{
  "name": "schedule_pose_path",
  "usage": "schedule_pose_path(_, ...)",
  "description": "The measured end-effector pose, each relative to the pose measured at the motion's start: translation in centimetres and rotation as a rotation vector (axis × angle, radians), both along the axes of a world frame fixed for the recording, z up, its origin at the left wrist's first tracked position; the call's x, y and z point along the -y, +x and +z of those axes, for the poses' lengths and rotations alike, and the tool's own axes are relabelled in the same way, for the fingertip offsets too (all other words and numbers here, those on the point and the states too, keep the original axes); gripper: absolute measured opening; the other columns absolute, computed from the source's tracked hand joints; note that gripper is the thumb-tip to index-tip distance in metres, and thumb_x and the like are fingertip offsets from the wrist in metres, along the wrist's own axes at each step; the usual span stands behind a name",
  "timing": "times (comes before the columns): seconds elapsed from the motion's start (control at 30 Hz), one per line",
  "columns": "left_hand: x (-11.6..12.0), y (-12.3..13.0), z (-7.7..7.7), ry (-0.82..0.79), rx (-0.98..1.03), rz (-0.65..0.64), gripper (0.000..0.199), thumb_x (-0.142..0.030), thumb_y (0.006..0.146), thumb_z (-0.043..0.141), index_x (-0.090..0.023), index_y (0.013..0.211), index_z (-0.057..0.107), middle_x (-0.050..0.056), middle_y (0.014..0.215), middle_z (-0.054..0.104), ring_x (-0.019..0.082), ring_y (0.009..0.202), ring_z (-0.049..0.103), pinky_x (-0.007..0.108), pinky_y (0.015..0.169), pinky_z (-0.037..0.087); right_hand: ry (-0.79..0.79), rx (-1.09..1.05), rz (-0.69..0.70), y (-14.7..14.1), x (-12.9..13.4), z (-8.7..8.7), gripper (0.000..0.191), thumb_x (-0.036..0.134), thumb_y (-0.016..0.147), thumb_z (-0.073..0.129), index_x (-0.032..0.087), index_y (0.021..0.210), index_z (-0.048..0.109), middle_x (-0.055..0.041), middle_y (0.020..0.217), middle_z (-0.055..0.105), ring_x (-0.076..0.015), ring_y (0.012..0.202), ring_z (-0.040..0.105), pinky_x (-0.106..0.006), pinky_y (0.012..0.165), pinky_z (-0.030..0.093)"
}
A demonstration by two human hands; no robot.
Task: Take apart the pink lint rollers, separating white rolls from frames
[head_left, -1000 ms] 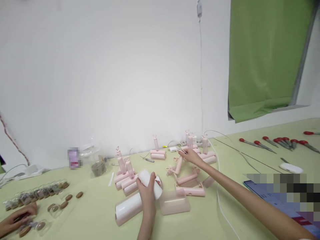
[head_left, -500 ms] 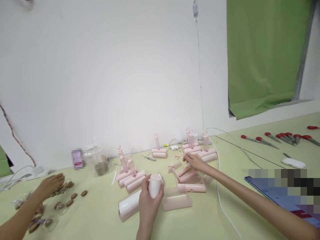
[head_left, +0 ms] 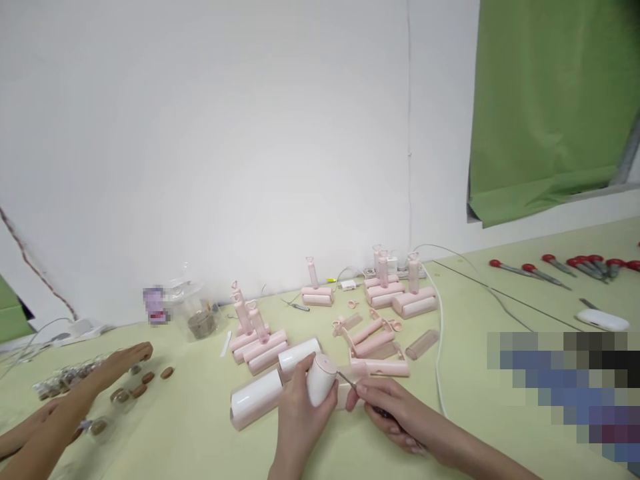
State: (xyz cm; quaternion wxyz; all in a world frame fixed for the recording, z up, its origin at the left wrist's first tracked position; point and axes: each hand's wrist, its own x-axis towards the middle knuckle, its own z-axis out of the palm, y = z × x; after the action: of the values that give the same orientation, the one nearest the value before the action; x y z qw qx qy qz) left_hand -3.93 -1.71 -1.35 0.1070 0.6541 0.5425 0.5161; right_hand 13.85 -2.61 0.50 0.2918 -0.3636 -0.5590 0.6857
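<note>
"What sort of place is this?"

"A small workshop, by the look of it: one long pale-green table (head_left: 195, 427) against a white wall (head_left: 210, 147)."

"Why not a home?"

"Too many of the same thing. Pink roller units (head_left: 267, 351) stand in clusters, small jars (head_left: 65, 381) sit in a row, red-ended tools (head_left: 531, 269) lie together."

"Anyone working?"

"Yes. The right hand (head_left: 397, 413) holds a thin tool (head_left: 347, 380) at a white cylinder (head_left: 319, 388), and another person's hand (head_left: 131, 359) is by the jars."

"A proper factory room?"

"More makeshift: green cloth (head_left: 550, 113) hung like a curtain, a loose cord (head_left: 409, 133) down the wall."
</note>
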Motion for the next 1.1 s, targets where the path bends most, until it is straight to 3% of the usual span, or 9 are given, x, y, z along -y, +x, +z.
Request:
schedule_pose_path(0.57,0.0,-0.3,-0.3,-0.007,-0.144,-0.07,0.036,-0.03,0.07,0.059,-0.02,0.102,0.049,0.008,0.094,0.066,0.025,0.085,0.063,0.034,0.066,0.051,-0.211,-0.102,0.061,0.9,0.4,1.0,0.026,0.039,0.083,0.041,0.02,0.082,0.059,0.0109,0.041,0.023,-0.0037,0.029,0.008,-0.016,0.025,0.007)
schedule_pose_path(0.87,0.3,0.2,-0.2,-0.014,-0.077,-0.033,0.034,-0.031,0.071,0.057,-0.02,0.102,0.05,0.008,0.093,0.066,0.025,0.084,0.063,0.034,0.065,0.049,-0.285,-0.127,0.117,1.1,0.4,1.1,0.025,0.035,0.084,0.039,0.02,0.08,0.059,0.0106,0.04,0.022,-0.004,0.029,0.008,-0.016,0.025,0.006)
schedule_pose_path(1.1,0.2,-0.7,-0.2,0.057,-0.179,-0.122,0.036,-0.027,0.072,0.057,-0.021,0.106,0.048,0.006,0.1,0.065,0.022,0.088,0.063,0.031,0.069,0.051,-0.386,-0.187,0.14,1.5,0.3,0.7,0.024,0.036,0.084,0.042,0.019,0.079,0.058,0.0112,0.038,0.021,-0.0038,0.028,0.006,-0.015,0.023,0.006)
